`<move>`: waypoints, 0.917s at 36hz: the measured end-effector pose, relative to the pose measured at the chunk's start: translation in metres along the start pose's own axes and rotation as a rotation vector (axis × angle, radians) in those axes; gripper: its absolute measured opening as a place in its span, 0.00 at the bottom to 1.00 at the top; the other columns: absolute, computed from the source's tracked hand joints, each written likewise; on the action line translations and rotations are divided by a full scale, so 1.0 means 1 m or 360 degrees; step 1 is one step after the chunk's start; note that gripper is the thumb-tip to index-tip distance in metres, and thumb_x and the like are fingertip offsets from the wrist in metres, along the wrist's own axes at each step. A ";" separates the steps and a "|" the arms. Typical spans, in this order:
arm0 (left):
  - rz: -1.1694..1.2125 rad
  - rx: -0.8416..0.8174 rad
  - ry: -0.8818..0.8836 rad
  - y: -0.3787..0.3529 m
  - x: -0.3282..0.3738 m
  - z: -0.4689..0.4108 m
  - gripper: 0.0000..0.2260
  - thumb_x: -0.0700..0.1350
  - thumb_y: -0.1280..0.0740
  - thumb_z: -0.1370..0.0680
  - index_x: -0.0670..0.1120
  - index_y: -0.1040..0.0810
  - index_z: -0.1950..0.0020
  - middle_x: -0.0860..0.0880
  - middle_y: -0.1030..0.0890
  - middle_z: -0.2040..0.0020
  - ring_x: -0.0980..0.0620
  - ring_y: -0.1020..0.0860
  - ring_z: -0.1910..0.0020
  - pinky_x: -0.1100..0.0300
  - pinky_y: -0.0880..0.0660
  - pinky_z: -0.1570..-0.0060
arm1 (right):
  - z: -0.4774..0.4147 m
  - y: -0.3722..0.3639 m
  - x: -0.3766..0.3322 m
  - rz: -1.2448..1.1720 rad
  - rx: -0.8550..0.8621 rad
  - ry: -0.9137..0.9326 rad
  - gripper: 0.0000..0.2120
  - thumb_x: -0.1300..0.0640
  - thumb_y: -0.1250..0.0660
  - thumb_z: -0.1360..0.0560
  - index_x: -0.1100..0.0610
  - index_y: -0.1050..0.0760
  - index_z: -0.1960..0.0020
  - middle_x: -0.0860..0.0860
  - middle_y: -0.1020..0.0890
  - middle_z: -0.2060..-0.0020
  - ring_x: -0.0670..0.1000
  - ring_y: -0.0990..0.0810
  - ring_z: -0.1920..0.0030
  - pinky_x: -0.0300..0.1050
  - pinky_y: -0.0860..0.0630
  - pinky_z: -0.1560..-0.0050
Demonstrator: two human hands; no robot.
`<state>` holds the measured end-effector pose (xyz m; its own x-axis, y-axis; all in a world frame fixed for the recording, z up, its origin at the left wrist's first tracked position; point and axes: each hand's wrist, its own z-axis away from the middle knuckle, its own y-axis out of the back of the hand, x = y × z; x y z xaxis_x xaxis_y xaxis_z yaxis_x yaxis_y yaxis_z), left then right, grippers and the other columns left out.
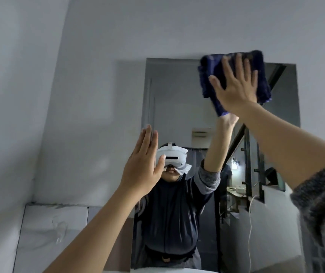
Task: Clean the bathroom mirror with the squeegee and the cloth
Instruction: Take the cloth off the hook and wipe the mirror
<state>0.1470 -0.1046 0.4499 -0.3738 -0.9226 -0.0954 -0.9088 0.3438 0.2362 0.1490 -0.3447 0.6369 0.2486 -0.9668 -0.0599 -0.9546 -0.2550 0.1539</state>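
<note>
A tall frameless bathroom mirror (pixel 173 107) hangs on the grey wall ahead. My right hand (pixel 234 87) lies flat, fingers spread, pressing a folded dark blue cloth (pixel 260 75) against the mirror's top edge, right of centre. My left hand (pixel 144 164) is raised near the mirror's left edge at mid height, palm flat and fingers together, holding nothing. No squeegee shows in this view. The mirror reflects me, my raised arm and the room behind.
White wall tiles (pixel 55 229) begin at lower left, with a clear plastic hook (pixel 60 231) stuck on them. Plain grey wall (pixel 157 26) surrounds the mirror above and on both sides. A pale ledge edge (pixel 157 270) shows at the bottom.
</note>
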 end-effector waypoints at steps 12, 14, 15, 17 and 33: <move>0.0096 -0.0031 0.0078 -0.003 0.012 0.009 0.28 0.53 0.49 0.20 0.44 0.57 0.25 0.48 0.59 0.24 0.57 0.64 0.26 0.67 0.63 0.30 | 0.063 -0.005 0.036 -0.0252 0.0269 -0.0991 0.32 0.35 0.55 0.24 0.48 0.54 0.24 0.55 0.54 0.23 0.56 0.57 0.24 0.58 0.61 0.27; 0.0084 -0.0070 0.0073 -0.003 0.013 0.015 0.29 0.55 0.50 0.21 0.44 0.58 0.25 0.47 0.59 0.24 0.56 0.64 0.26 0.63 0.61 0.29 | 0.069 -0.011 0.016 -0.0293 0.0281 -0.1061 0.32 0.36 0.54 0.24 0.48 0.54 0.24 0.55 0.54 0.23 0.56 0.58 0.24 0.58 0.61 0.28; 0.0081 -0.0091 0.0069 -0.003 0.013 0.019 0.30 0.56 0.51 0.21 0.44 0.58 0.25 0.47 0.59 0.24 0.54 0.63 0.26 0.62 0.60 0.29 | 0.071 -0.014 0.005 -0.0299 0.0278 -0.1064 0.32 0.36 0.54 0.24 0.49 0.54 0.24 0.55 0.55 0.24 0.56 0.58 0.24 0.59 0.62 0.28; 0.0095 -0.0124 0.0060 -0.003 0.015 0.027 0.30 0.56 0.52 0.22 0.45 0.60 0.26 0.46 0.59 0.24 0.53 0.62 0.25 0.60 0.58 0.28 | 0.073 -0.019 -0.019 -0.0306 0.0258 -0.1005 0.32 0.37 0.54 0.23 0.49 0.55 0.24 0.56 0.56 0.24 0.57 0.58 0.24 0.59 0.62 0.28; 0.0149 -0.0196 0.0109 -0.005 0.020 0.073 0.34 0.49 0.40 0.21 0.44 0.61 0.26 0.48 0.62 0.25 0.52 0.61 0.25 0.56 0.47 0.27 | 0.086 -0.034 -0.060 0.0249 -0.0280 0.1412 0.31 0.34 0.53 0.24 0.46 0.48 0.25 0.54 0.46 0.24 0.57 0.51 0.24 0.58 0.56 0.26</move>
<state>0.1305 -0.1123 0.3757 -0.4384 -0.8988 -0.0026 -0.8396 0.4085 0.3581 0.1524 -0.2768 0.5503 0.2229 -0.6322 0.7420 -0.9673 -0.0490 0.2488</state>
